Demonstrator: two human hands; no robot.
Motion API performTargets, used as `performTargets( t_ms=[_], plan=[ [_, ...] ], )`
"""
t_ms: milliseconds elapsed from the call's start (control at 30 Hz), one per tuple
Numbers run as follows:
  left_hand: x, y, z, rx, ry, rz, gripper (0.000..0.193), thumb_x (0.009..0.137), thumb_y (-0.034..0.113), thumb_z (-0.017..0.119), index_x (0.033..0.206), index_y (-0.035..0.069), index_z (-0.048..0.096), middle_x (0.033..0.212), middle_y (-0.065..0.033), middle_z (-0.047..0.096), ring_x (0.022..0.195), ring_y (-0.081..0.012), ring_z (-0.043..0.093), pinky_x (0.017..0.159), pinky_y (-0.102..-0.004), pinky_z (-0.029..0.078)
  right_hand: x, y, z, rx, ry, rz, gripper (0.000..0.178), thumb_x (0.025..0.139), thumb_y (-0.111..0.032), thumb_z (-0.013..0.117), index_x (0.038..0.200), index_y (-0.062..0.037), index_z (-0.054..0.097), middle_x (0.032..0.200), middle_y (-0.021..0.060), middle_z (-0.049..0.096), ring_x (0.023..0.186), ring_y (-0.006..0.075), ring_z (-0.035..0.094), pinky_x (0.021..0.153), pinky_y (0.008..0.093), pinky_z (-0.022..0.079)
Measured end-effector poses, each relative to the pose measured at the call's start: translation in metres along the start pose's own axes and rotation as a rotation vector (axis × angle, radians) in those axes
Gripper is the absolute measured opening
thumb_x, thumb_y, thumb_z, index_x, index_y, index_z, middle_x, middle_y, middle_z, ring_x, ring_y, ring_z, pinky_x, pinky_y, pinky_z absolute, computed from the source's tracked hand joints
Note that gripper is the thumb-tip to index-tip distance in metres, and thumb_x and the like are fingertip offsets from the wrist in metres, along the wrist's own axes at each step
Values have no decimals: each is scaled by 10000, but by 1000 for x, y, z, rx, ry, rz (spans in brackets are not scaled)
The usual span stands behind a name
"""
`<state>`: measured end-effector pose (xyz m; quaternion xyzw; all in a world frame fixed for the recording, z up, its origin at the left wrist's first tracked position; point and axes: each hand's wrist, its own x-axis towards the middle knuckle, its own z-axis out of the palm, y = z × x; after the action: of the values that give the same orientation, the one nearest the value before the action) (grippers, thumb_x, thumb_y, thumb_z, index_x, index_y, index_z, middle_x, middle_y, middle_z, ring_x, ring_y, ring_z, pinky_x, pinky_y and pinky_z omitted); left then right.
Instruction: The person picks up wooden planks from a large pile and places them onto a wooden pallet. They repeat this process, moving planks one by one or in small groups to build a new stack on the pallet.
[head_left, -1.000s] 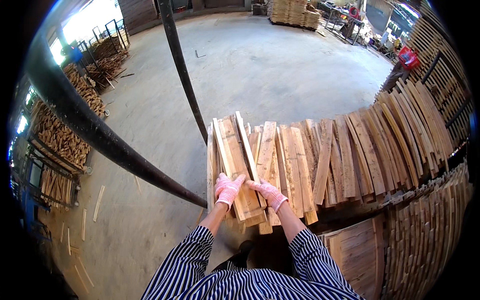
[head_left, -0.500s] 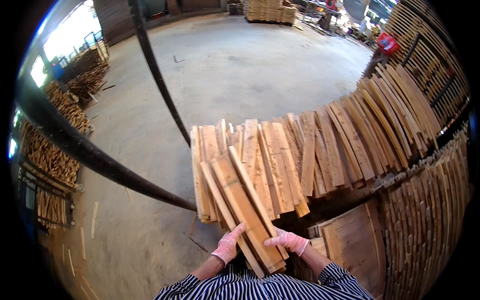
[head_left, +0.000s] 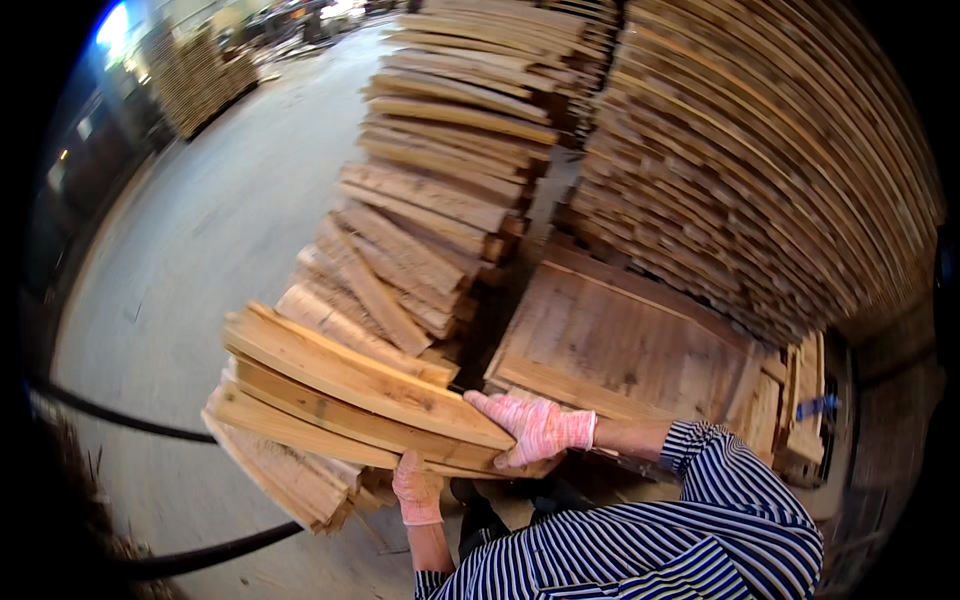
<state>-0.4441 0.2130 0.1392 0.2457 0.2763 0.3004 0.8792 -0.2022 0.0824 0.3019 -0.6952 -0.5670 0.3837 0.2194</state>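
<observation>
Several wooden boards (head_left: 340,395) lie bundled between my hands, tilted, with their far ends over the stacked wood at the left. My right hand (head_left: 535,428), in a pink-white knit glove, grips their near end, thumb on top. My left hand (head_left: 417,488), in a matching glove, is closed around the lower edge of the same bundle; its fingertips are partly hidden beneath. Right under the boards is the end of a long row of stacked boards (head_left: 420,200), and a few loose ends poke out below.
A low wooden platform (head_left: 630,335) with a raised edge lies to the right. Beyond it rises a tall stack of boards (head_left: 730,180). Dark metal bars (head_left: 215,553) cross at lower left. Concrete floor (head_left: 200,230) stretches left, with another board stack (head_left: 200,80) far off.
My view and body have turned right, toward the platform and tall stack. The boards have swung from pointing away from me to lying crosswise, still in both hands.
</observation>
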Motion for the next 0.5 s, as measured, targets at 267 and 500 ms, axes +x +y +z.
performTargets(
  t_ms=[267,500],
  plan=[
    [114,-23,245,696,-608,96,660,785,77,862,1375,23,570,1296,-132,645,1150,-288,646,981,-443,573,-49,49,-143,293,721,-161,1195,693,-308,929,1604,-55,198,1518,144,426,1420,240,408,1165,368,370],
    [208,-142,251,739,-851,-202,706,865,392,818,1420,70,525,1399,-108,608,1264,-342,575,1083,-491,491,-96,197,-121,84,675,268,1228,658,-488,907,1580,-83,204,1528,174,417,1442,306,403,1180,406,385]
  ],
)
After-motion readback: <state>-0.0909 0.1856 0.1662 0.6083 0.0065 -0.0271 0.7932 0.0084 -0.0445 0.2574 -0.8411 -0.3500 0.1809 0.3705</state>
